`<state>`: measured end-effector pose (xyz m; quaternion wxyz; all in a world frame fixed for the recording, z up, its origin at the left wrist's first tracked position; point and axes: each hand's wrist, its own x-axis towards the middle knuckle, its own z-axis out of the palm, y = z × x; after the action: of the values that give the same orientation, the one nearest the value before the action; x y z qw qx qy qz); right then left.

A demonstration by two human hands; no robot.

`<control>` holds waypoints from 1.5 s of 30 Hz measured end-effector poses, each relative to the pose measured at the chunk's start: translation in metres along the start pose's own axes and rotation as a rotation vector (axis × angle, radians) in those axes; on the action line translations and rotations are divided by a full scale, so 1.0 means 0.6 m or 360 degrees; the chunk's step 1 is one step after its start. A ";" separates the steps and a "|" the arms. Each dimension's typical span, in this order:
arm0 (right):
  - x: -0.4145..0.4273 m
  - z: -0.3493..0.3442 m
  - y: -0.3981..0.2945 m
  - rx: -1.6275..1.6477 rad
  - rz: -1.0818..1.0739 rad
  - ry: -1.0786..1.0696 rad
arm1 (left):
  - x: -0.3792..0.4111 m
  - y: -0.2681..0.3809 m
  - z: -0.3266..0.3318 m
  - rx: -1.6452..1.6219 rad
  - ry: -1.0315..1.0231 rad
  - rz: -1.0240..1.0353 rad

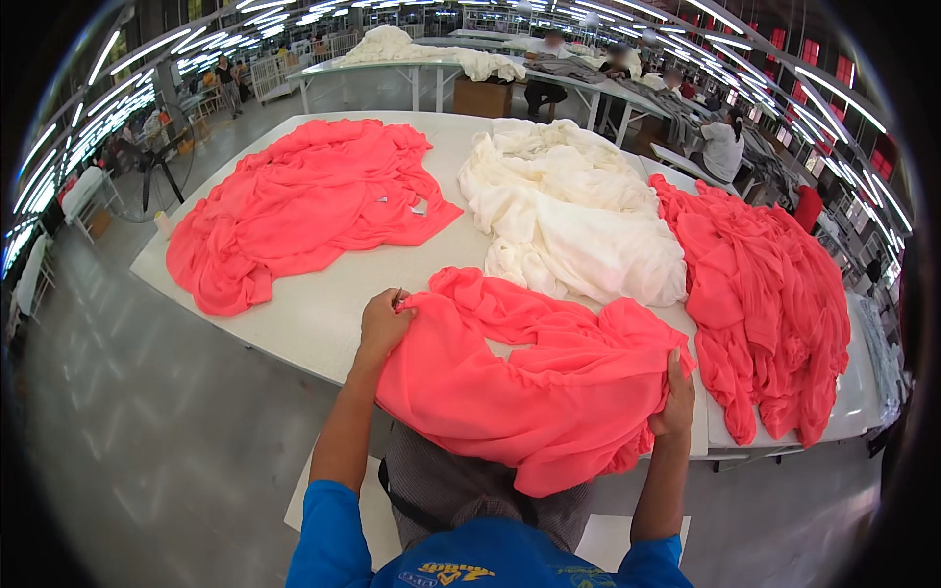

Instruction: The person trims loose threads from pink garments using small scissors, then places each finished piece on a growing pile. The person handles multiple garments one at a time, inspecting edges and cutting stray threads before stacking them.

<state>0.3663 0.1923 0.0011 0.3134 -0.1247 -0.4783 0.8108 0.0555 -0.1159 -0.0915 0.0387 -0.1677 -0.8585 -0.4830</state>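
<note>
A coral-pink garment of thin fabric (514,389) is stretched between my two hands, over the near table edge and my lap. My left hand (384,321) grips its upper left corner, and a small dark pointed tool, too small to name, sticks up from the fingers. At the garment's right end, my right hand (675,397) pinches the cloth between thumb and fingers. Beyond it lies a heap of white fabric (581,213). A spread pile of coral-pink fabric (316,198) is at the far left of the table, and a larger coral-pink heap (764,294) hangs over the edge at the right.
The pale tabletop (331,294) carries the piles. A thread cone (162,224) stands at its left corner, near a black floor fan (151,165). Behind are long tables with white and grey fabric (562,70) and several people. Bagged items (878,360) lie at far right.
</note>
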 end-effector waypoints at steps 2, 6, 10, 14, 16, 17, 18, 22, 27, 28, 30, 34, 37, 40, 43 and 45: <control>0.036 -0.004 -0.017 -0.0091 -0.0103 -0.0017 | 0.014 0.014 -0.012 -0.0424 -0.0049 -0.0008; 0.127 0.009 -0.104 -0.0030 -0.0491 0.0089 | 0.022 0.150 -0.039 -0.1332 0.0293 0.0274; 0.155 -0.008 -0.097 -0.0033 -0.0506 0.0243 | -0.018 0.210 -0.065 -0.1339 0.0108 0.0656; 0.063 -0.033 -0.024 -0.1994 -0.0030 -0.0135 | -0.078 0.168 -0.026 -0.1204 -0.0155 0.0534; 0.022 -0.034 0.000 -0.2277 -0.0243 -0.0279 | -0.106 0.144 0.004 -0.1147 -0.0294 0.0457; -0.001 -0.019 0.000 -0.2312 -0.0511 -0.0200 | -0.116 0.137 0.015 -0.1051 -0.0311 0.0499; -0.025 -0.002 0.005 -0.2330 -0.0774 -0.0117 | -0.126 0.134 0.024 -0.1068 -0.0328 0.0443; -0.066 0.062 0.010 -0.1833 -0.0745 -0.0381 | -0.151 0.165 0.030 -0.1219 -0.0396 0.0339; -0.081 0.136 0.053 -0.1219 -0.0116 -0.0576 | -0.180 0.187 0.033 -0.1679 -0.0553 0.0254; -0.079 0.144 0.064 -0.1163 -0.0110 -0.0552 | -0.189 0.198 0.031 -0.1721 -0.0582 0.0265; -0.074 0.155 0.085 -0.1054 -0.0092 -0.0509 | -0.203 0.211 0.022 -0.1829 -0.0700 0.0299; -0.072 0.156 0.117 -0.0904 -0.0024 -0.0535 | -0.224 0.223 0.031 -0.1606 -0.0566 0.0336; -0.075 0.144 0.131 -0.0963 -0.0088 -0.0507 | -0.233 0.224 0.047 -0.1394 -0.0379 0.0329; -0.078 0.130 0.135 -0.0989 -0.0123 -0.0404 | -0.242 0.235 0.051 -0.1148 -0.0324 0.0421; -0.076 0.118 0.144 -0.0674 -0.0188 -0.0308 | -0.249 0.242 0.064 -0.0949 -0.0332 0.0413; -0.075 0.121 0.144 -0.0309 -0.0194 -0.0258 | -0.251 0.234 0.087 -0.0904 -0.0286 0.0496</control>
<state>0.3309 0.0838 -0.0398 0.3088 -0.0592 -0.5849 0.7477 0.2480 -0.0426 -0.0387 -0.0120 -0.3429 -0.6536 -0.6746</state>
